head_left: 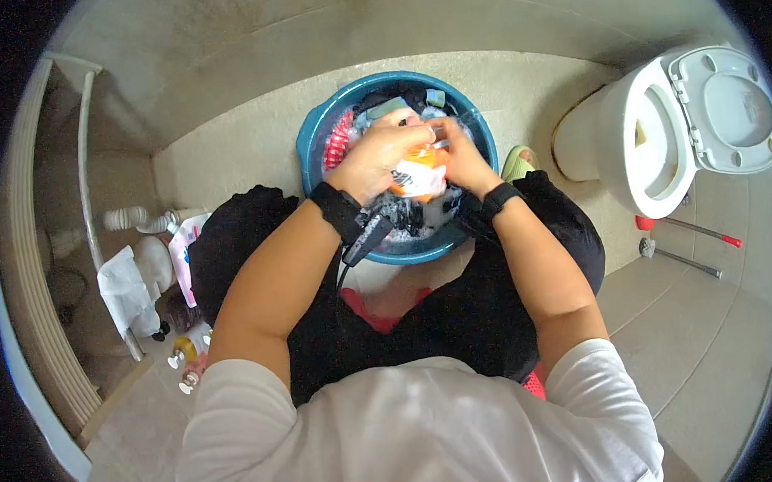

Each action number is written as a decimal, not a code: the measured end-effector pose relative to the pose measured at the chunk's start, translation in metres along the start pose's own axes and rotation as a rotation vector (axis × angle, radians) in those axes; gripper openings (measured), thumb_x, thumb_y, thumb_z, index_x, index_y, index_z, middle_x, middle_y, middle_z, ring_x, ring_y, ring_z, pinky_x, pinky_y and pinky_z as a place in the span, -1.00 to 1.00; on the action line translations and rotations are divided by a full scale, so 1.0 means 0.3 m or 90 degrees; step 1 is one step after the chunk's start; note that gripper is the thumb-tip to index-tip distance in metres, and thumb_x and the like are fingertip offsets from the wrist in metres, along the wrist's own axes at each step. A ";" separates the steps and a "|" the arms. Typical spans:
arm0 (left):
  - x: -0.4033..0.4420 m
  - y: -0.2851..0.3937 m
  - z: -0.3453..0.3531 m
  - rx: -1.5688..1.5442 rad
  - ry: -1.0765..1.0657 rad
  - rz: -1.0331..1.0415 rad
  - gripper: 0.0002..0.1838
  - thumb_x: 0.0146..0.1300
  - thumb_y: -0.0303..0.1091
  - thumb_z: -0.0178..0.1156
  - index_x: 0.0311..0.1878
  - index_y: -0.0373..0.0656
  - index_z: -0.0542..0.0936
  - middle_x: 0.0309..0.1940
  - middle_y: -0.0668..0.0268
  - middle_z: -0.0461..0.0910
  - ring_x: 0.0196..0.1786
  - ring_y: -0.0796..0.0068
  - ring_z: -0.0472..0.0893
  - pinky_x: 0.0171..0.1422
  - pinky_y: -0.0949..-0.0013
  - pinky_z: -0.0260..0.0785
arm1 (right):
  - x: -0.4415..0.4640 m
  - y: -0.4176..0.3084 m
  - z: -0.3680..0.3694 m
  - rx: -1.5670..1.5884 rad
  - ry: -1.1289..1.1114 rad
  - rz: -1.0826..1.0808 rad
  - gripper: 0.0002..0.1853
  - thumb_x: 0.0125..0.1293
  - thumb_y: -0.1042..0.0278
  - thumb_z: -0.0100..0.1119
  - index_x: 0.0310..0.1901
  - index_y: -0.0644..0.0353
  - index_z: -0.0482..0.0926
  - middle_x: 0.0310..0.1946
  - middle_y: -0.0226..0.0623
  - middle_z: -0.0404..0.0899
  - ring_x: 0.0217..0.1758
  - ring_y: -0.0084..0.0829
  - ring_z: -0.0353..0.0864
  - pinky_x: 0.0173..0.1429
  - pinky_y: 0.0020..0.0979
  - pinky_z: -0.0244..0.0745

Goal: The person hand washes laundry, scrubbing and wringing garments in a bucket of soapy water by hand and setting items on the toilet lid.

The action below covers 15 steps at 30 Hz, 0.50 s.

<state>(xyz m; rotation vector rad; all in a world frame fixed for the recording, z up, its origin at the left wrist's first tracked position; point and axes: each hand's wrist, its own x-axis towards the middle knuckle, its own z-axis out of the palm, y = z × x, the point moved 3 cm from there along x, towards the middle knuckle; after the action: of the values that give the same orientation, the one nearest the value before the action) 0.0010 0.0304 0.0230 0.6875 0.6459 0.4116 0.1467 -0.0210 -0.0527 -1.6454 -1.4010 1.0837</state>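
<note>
A blue basin (310, 149) stands on the floor between my knees, holding dark wet clothes (402, 213) with white suds. Above it, my left hand (381, 158) curls its fingers round an orange and white piece with dark print (419, 175). From the other side, my right hand (467, 158) grips the same piece near its top. Whether it is cloth or a soft packet I cannot tell. A red and white patterned thing (339, 141) lies along the basin's left inner side. Light blue-green pieces (386, 108) show behind my hands.
On the right stands a white toilet (601, 134) with its lid raised. Red-tipped rods (704, 232) lie beside it. Pump bottles (187, 351) and a white pipe (127, 219) are on the left. A green slipper (517, 163) is by the basin. A black device (369, 239) with a cable hangs at my left wrist.
</note>
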 end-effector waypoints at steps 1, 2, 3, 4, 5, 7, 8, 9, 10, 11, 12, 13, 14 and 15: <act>-0.004 0.016 0.011 0.019 -0.019 0.018 -0.83 0.03 -0.53 0.17 -0.32 -0.17 0.39 -0.41 0.32 0.49 -0.37 0.51 0.56 -0.29 0.42 0.45 | -0.017 -0.028 0.002 -0.072 -0.011 -0.140 -0.12 -0.02 0.18 0.37 0.31 0.24 0.12 0.21 0.07 0.28 0.27 -0.07 0.29 0.33 -0.17 0.18; -0.008 0.030 0.021 0.039 -0.038 0.036 -0.82 0.01 -0.55 0.16 -0.34 -0.15 0.38 -0.40 0.35 0.47 -0.34 0.53 0.56 -0.25 0.43 0.44 | -0.027 -0.042 0.015 -0.130 -0.020 -0.185 -0.10 0.02 0.15 0.34 0.34 0.23 0.07 0.28 0.05 0.20 0.37 -0.07 0.13 0.45 -0.20 -0.04; -0.013 0.030 0.035 0.084 -0.081 0.041 -0.81 0.00 -0.57 0.16 -0.35 -0.14 0.37 -0.39 0.37 0.46 -0.31 0.54 0.54 -0.19 0.43 0.43 | -0.024 -0.044 0.024 -0.072 -0.079 -0.164 -0.12 0.05 0.14 0.31 0.35 0.21 0.06 0.30 0.03 0.17 0.38 -0.09 0.13 0.45 -0.21 -0.05; -0.017 0.022 0.049 0.129 -0.124 0.045 -0.80 -0.02 -0.58 0.15 -0.36 -0.13 0.37 -0.38 0.39 0.46 -0.27 0.55 0.53 -0.12 0.43 0.42 | -0.023 -0.015 0.040 -0.015 -0.137 -0.141 -0.13 0.08 0.13 0.28 0.36 0.20 0.05 0.31 0.01 0.15 0.38 -0.12 0.12 0.45 -0.22 -0.05; -0.025 0.016 0.064 0.136 -0.185 0.049 -0.76 -0.03 -0.59 0.15 -0.29 -0.12 0.37 -0.30 0.40 0.45 -0.20 0.54 0.52 -0.03 0.42 0.39 | -0.004 0.013 0.052 0.044 0.016 -0.064 -0.36 0.14 0.17 0.20 0.23 0.24 0.29 0.14 -0.05 0.41 0.23 -0.26 0.37 0.34 -0.27 0.17; -0.033 0.039 0.058 0.105 -0.212 0.098 -0.72 -0.04 -0.59 0.15 -0.23 -0.13 0.37 -0.25 0.38 0.45 -0.17 0.54 0.51 0.00 0.41 0.38 | -0.020 -0.047 -0.023 0.059 -0.031 0.019 -0.49 0.14 0.21 0.17 0.11 0.26 0.41 0.01 -0.11 0.50 0.09 -0.34 0.46 0.23 -0.32 0.27; -0.047 0.066 0.054 0.072 -0.236 0.145 -0.67 -0.04 -0.59 0.15 -0.16 -0.13 0.38 -0.19 0.35 0.45 -0.14 0.54 0.50 0.02 0.40 0.37 | -0.030 -0.091 -0.052 0.075 -0.080 0.105 -0.61 0.15 0.26 0.15 -0.02 0.29 0.53 -0.12 -0.18 0.60 -0.04 -0.43 0.55 0.12 -0.37 0.37; -0.055 0.095 0.028 0.059 -0.164 0.135 -0.60 -0.04 -0.62 0.12 -0.08 -0.11 0.37 -0.13 0.29 0.45 -0.14 0.49 0.51 0.00 0.39 0.41 | -0.005 -0.022 -0.070 0.197 0.042 0.137 -0.76 0.13 0.35 0.12 -0.24 0.31 0.62 -0.27 -0.32 0.65 -0.22 -0.51 0.58 -0.09 -0.48 0.44; -0.071 0.131 0.001 0.046 -0.094 0.126 -0.53 -0.03 -0.64 0.09 0.01 -0.10 0.37 -0.08 0.24 0.45 -0.14 0.45 0.52 -0.03 0.38 0.44 | 0.005 -0.022 -0.100 0.298 0.106 0.099 -0.71 0.12 0.44 0.04 -0.13 0.33 0.58 -0.19 -0.28 0.63 -0.18 -0.51 0.58 -0.07 -0.50 0.46; -0.066 0.133 -0.039 0.034 -0.054 0.097 -0.47 0.00 -0.64 0.04 0.11 -0.07 0.34 -0.05 0.21 0.46 -0.12 0.40 0.53 -0.03 0.37 0.46 | 0.000 -0.098 -0.120 0.456 0.068 0.108 -0.67 0.10 0.47 0.00 -0.08 0.34 0.55 -0.18 -0.26 0.62 -0.16 -0.49 0.58 -0.05 -0.49 0.47; -0.042 0.109 -0.078 0.020 -0.022 0.065 -0.41 0.04 -0.64 0.00 0.21 -0.05 0.31 -0.03 0.19 0.47 -0.09 0.36 0.54 -0.03 0.35 0.47 | -0.021 -0.171 -0.141 0.608 0.036 0.115 -0.63 0.09 0.50 -0.04 -0.04 0.34 0.53 -0.16 -0.24 0.61 -0.15 -0.47 0.59 -0.03 -0.48 0.48; -0.016 0.067 -0.106 -0.037 0.000 0.032 -0.39 0.08 -0.61 -0.02 0.27 -0.06 0.25 0.04 0.14 0.45 0.01 0.31 0.51 0.03 0.32 0.45 | -0.022 -0.175 -0.147 0.514 0.046 0.069 -0.60 0.08 0.50 -0.03 0.01 0.33 0.50 -0.11 -0.23 0.59 -0.10 -0.45 0.58 0.01 -0.46 0.48; 0.011 0.013 -0.121 -0.097 0.018 -0.004 -0.36 0.12 -0.58 -0.05 0.34 -0.06 0.20 0.11 0.10 0.42 0.11 0.26 0.48 0.09 0.29 0.42 | -0.018 -0.180 -0.146 0.412 0.057 0.028 -0.56 0.06 0.50 -0.02 0.05 0.32 0.48 -0.06 -0.21 0.57 -0.05 -0.42 0.57 0.04 -0.45 0.48; 0.032 -0.037 -0.129 -0.182 0.016 -0.023 -0.45 0.20 -0.45 -0.02 0.30 -0.07 0.24 0.09 0.12 0.44 0.11 0.26 0.49 0.10 0.25 0.41 | -0.026 -0.213 -0.120 0.380 0.065 0.019 -0.54 0.05 0.47 0.03 0.06 0.31 0.48 -0.02 -0.21 0.55 0.02 -0.39 0.54 0.11 -0.40 0.44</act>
<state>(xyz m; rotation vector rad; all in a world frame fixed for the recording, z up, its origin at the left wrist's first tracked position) -0.0162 0.0454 -0.0116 0.3988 0.6077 0.4686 0.1540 -0.0183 0.0205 -1.2625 -0.8703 1.2629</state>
